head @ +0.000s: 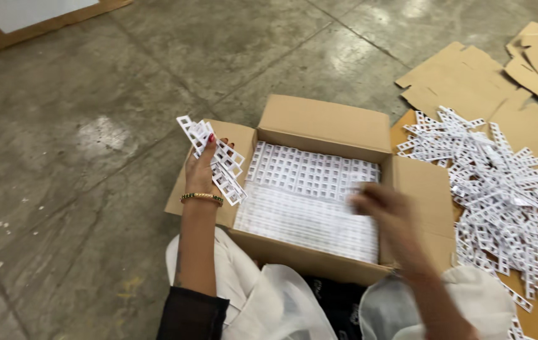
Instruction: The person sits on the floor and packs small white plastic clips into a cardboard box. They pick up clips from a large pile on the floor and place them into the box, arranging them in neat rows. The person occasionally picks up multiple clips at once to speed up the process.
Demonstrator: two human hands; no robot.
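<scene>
Above the open cardboard box (319, 126), the left hand (201, 170) grips a bunch of white plastic ladder-shaped strips (217, 158). The right hand (385, 211) is blurry over the neat white rows inside, so its fingers cannot be told. A messy pile of strips (502, 189) lies nearby.

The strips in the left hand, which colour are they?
White, seen in the head view: the strips in the left hand have rows of square holes.

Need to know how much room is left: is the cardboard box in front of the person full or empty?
Nearly full. The cardboard box, flaps open, holds neat rows of white plastic strips reaching close to its rim.
</scene>
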